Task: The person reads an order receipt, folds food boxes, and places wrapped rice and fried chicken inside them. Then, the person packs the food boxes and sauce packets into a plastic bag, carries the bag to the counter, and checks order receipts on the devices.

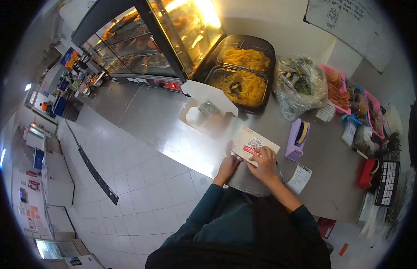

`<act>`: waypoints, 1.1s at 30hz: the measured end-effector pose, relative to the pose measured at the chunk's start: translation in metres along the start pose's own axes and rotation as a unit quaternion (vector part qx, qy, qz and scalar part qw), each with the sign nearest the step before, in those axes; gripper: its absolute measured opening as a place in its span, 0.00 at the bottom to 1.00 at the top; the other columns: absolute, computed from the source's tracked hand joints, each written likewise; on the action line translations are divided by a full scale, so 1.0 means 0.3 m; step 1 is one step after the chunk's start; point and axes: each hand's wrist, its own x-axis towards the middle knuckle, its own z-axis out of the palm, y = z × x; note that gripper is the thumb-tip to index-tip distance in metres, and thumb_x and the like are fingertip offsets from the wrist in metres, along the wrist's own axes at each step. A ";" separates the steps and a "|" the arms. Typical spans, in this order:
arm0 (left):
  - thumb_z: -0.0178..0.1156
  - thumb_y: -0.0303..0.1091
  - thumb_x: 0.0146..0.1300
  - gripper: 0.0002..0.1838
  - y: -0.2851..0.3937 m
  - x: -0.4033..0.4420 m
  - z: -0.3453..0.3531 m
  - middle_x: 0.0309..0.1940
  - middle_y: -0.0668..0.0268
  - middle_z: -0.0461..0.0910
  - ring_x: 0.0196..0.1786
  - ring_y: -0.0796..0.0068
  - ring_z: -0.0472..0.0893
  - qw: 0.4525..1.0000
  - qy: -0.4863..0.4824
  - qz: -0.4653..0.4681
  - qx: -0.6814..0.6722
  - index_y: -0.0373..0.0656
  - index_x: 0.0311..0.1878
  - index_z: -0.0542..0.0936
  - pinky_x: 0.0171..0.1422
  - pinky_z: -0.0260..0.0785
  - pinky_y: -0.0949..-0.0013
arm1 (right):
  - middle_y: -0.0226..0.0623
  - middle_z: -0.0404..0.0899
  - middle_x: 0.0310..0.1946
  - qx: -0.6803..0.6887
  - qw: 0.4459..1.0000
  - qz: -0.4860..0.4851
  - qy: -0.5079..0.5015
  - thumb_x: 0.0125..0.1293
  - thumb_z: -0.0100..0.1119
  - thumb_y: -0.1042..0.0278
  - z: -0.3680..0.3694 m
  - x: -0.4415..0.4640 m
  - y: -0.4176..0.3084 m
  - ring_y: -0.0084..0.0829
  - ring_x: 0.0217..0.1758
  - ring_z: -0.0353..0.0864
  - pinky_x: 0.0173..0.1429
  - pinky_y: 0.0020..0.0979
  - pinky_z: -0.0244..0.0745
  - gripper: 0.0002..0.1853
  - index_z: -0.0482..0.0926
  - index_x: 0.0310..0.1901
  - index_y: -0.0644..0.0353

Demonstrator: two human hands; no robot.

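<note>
As the head view looks down on the grey steel counter (pixel 141 114), a closed white cardboard box with red and dark print (pixel 249 138) lies near the person's edge of it, directly under and between the two bare hands. The left hand (pixel 227 168) bends its fingers against the near left side; the right hand (pixel 264 166) lays bent fingers over the near right part of the lid, covering some of the print. The fingertips are small and partly hidden here, so I cannot tell whether either hand pinches the cardboard or only presses it.

Just beyond, to the left, an open white cardboard box (pixel 213 95) holds a round white container (pixel 195 116). A purple plastic tape dispenser (pixel 294 148) stands close on the right, above a white printed paper slip (pixel 300 178). Farther back are a black tray of yellow food (pixel 270 49) and a clear plastic bag of greens (pixel 302 83).
</note>
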 end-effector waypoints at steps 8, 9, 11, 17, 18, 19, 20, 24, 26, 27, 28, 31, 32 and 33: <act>0.57 0.30 0.49 0.22 -0.077 0.168 -0.233 0.32 0.52 0.73 0.36 0.54 0.74 0.971 0.196 -0.073 0.116 0.40 0.48 0.64 0.38 0.66 0.57 | 0.44 0.68 0.46 -0.012 0.989 0.086 -0.123 0.22 0.71 0.52 -0.042 0.168 0.025 0.47 0.53 0.63 0.56 0.47 0.55 0.49 0.59 0.53 0.53; 0.56 0.30 0.49 0.19 -0.080 0.179 -0.224 0.32 0.52 0.72 0.36 0.53 0.73 0.973 0.185 -0.024 0.139 0.39 0.45 0.65 0.39 0.65 0.57 | 0.44 0.68 0.45 0.019 0.986 0.093 -0.134 0.22 0.71 0.52 -0.089 0.174 0.017 0.46 0.53 0.64 0.56 0.45 0.56 0.50 0.59 0.54 0.54; 0.56 0.28 0.48 0.14 -0.105 0.166 -0.184 0.31 0.52 0.71 0.36 0.52 0.71 0.967 0.160 0.068 0.184 0.39 0.40 0.67 0.39 0.64 0.56 | 0.44 0.68 0.44 0.047 0.988 0.112 -0.101 0.22 0.71 0.53 -0.218 0.124 -0.009 0.45 0.49 0.67 0.54 0.42 0.59 0.50 0.59 0.53 0.55; 0.55 0.30 0.48 0.14 0.120 -0.068 -0.062 0.31 0.52 0.71 0.37 0.49 0.70 0.991 -0.005 0.098 0.087 0.40 0.39 0.69 0.42 0.63 0.54 | 0.40 0.69 0.37 0.177 0.949 0.247 0.084 0.24 0.72 0.68 -0.611 -0.200 0.006 0.34 0.43 0.72 0.47 0.32 0.67 0.40 0.61 0.45 0.57; 0.56 0.30 0.49 0.17 0.142 -0.106 -0.044 0.31 0.53 0.72 0.38 0.53 0.71 0.988 -0.029 0.124 0.082 0.41 0.44 0.69 0.42 0.63 0.55 | 0.39 0.68 0.37 0.144 0.941 0.288 0.104 0.24 0.72 0.70 -0.660 -0.270 0.050 0.32 0.42 0.71 0.46 0.30 0.67 0.40 0.60 0.44 0.57; 0.56 0.31 0.50 0.17 0.163 -0.129 -0.034 0.31 0.54 0.73 0.38 0.55 0.72 0.988 -0.060 0.136 0.045 0.40 0.45 0.69 0.42 0.64 0.57 | 0.40 0.68 0.37 0.114 0.930 0.329 0.117 0.24 0.72 0.70 -0.684 -0.347 0.118 0.32 0.42 0.71 0.46 0.31 0.67 0.39 0.60 0.44 0.57; 0.56 0.32 0.51 0.17 0.183 -0.149 -0.028 0.31 0.55 0.73 0.37 0.56 0.73 0.985 -0.092 0.147 0.008 0.40 0.46 0.69 0.42 0.64 0.59 | 0.40 0.68 0.38 0.084 0.916 0.369 0.131 0.25 0.72 0.70 -0.689 -0.419 0.197 0.33 0.41 0.72 0.45 0.31 0.68 0.39 0.60 0.44 0.57; 0.57 0.29 0.51 0.19 0.298 -0.149 -0.155 0.29 0.59 0.73 0.31 0.68 0.72 0.966 -0.212 -0.002 -0.148 0.38 0.48 0.70 0.36 0.65 0.70 | 0.43 0.69 0.41 -0.041 0.900 0.416 0.122 0.26 0.72 0.68 -0.680 -0.596 0.412 0.39 0.45 0.71 0.48 0.35 0.66 0.40 0.60 0.46 0.58; 0.57 0.28 0.49 0.19 0.150 -0.075 -0.163 0.29 0.63 0.72 0.31 0.73 0.71 0.983 0.108 0.088 -0.120 0.37 0.47 0.71 0.34 0.64 0.73 | 0.44 0.68 0.44 -0.058 0.894 0.429 0.113 0.28 0.72 0.68 -0.666 -0.558 0.423 0.42 0.49 0.69 0.52 0.37 0.64 0.41 0.60 0.49 0.57; 0.61 0.29 0.45 0.24 0.171 -0.030 -0.240 0.36 0.58 0.72 0.39 0.68 0.72 0.981 0.177 0.038 -0.068 0.36 0.48 0.69 0.41 0.64 0.70 | 0.45 0.67 0.47 -0.085 0.924 0.339 0.158 0.30 0.72 0.68 -0.648 -0.506 0.409 0.42 0.52 0.66 0.55 0.38 0.61 0.40 0.61 0.50 0.57; 0.62 0.30 0.43 0.27 0.161 0.025 -0.287 0.39 0.57 0.71 0.43 0.64 0.70 0.963 0.247 0.104 0.015 0.37 0.49 0.68 0.46 0.62 0.67 | 0.45 0.65 0.50 -0.110 0.942 0.245 0.203 0.32 0.71 0.68 -0.620 -0.427 0.376 0.43 0.55 0.63 0.58 0.38 0.59 0.40 0.62 0.51 0.57; 0.65 0.33 0.39 0.33 0.093 0.185 -0.351 0.45 0.57 0.67 0.51 0.58 0.65 0.946 0.248 0.192 0.082 0.37 0.52 0.64 0.56 0.53 0.60 | 0.41 0.60 0.57 0.019 0.979 0.124 0.160 0.38 0.68 0.71 -0.497 -0.122 0.209 0.41 0.60 0.59 0.62 0.37 0.54 0.36 0.64 0.53 0.58; 0.64 0.32 0.40 0.32 0.103 0.204 -0.357 0.45 0.57 0.67 0.51 0.57 0.66 0.947 0.250 0.188 0.077 0.37 0.51 0.64 0.56 0.54 0.60 | 0.41 0.61 0.57 0.051 0.988 0.087 0.119 0.39 0.68 0.70 -0.447 -0.038 0.159 0.40 0.60 0.60 0.63 0.36 0.53 0.35 0.64 0.52 0.59; 0.63 0.32 0.40 0.31 0.121 0.224 -0.358 0.45 0.56 0.67 0.50 0.57 0.66 0.946 0.254 0.187 0.070 0.37 0.50 0.64 0.56 0.54 0.60 | 0.42 0.61 0.56 0.066 0.990 0.094 0.087 0.39 0.69 0.68 -0.393 0.031 0.119 0.41 0.59 0.60 0.63 0.37 0.53 0.35 0.64 0.52 0.59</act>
